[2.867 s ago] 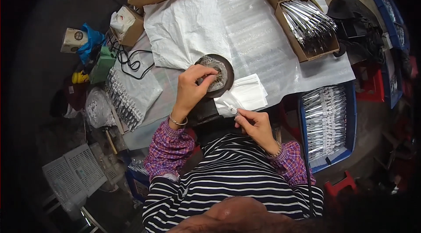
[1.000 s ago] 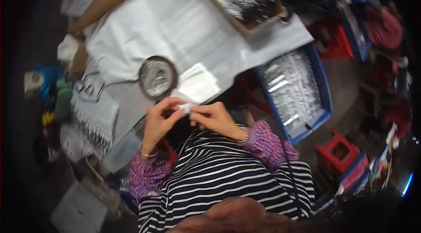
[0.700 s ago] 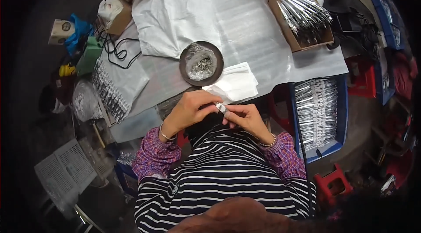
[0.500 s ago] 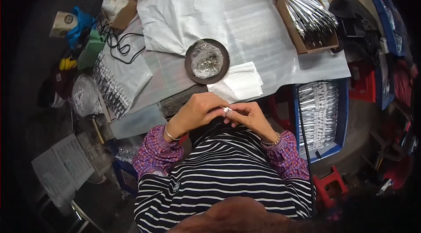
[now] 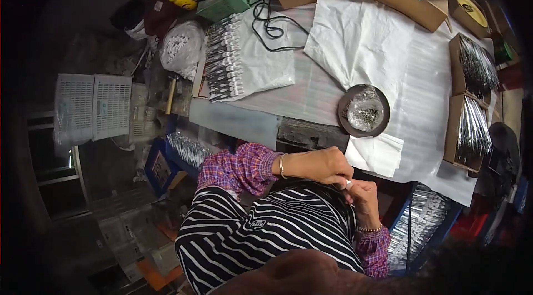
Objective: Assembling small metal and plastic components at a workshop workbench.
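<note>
A small white piece [image 5: 348, 184] shows between the fingertips of both hands, just off the table's near edge; its kind is too small to make out. My left hand [image 5: 327, 166] pinches it from the left, fingers curled. From the right, my right hand [image 5: 364, 195] is closed on it too, partly turned away. Beyond them, a dark round dish [image 5: 342, 121] holds a clear plastic bag [image 5: 367, 110] with small metallic bits. White paper sheets [image 5: 377, 155] lie between the dish and my hands.
Silvery thin pieces fill two cardboard boxes [image 5: 454, 128] at the right. A blue crate [image 5: 444, 239] of similar pieces stands low at the right. At the left lie a row of metal tools with pale ends [image 5: 226, 59], a black cable [image 5: 270, 28] and a hammer [image 5: 171, 95].
The view has swung left, so the table and my hands now appear farther right. Both hands keep hold of the small white piece.
</note>
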The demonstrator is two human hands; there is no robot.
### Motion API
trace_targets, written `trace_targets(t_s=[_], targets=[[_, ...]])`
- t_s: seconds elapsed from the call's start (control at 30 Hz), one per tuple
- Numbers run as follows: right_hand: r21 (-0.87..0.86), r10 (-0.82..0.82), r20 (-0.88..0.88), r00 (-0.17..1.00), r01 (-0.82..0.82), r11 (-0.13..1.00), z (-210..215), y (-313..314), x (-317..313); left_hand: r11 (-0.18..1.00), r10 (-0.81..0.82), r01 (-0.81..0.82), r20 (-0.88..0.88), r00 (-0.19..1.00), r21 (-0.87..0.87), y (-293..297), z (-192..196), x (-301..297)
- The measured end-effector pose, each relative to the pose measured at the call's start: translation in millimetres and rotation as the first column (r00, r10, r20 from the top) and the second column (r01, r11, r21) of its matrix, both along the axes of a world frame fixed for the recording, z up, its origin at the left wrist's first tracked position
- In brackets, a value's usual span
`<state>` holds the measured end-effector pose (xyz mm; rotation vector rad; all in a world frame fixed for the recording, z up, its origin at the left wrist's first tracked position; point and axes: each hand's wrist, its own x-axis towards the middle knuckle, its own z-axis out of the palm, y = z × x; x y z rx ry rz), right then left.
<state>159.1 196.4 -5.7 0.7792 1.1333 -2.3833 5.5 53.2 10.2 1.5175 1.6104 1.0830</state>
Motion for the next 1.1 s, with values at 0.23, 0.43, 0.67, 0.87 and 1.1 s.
trace_targets(t_s=[0.23,0.43,0.67,0.87,1.1], targets=[[-0.079,0.067,-0.008,0.998,-0.067,0.995,-7,-2,-5,0.996,-0.082,0.083,0.026,0.996,-0.035,-6,-5,-6],[0.085,0.136,0.0,0.991,-0.136,0.987,14,-7,-21,1.0,-0.002,0.003,0.064,0.998,-0.014,-18,-6,-11],[0.363,0.147,-0.15,0.978,-0.084,0.928,18,-12,-33,0.962,0.272,-0.275,0.148,0.951,-0.005,-37,4,-20],[0.514,0.134,-0.306,0.943,0.045,0.857,8,-36,-39,0.897,0.442,-0.413,0.36,0.821,-0.16,-53,0,-9],[0.631,0.21,-0.365,0.907,0.075,0.772,17,-44,-44,0.873,0.394,-0.48,0.707,0.587,-0.088,-59,3,-9]])
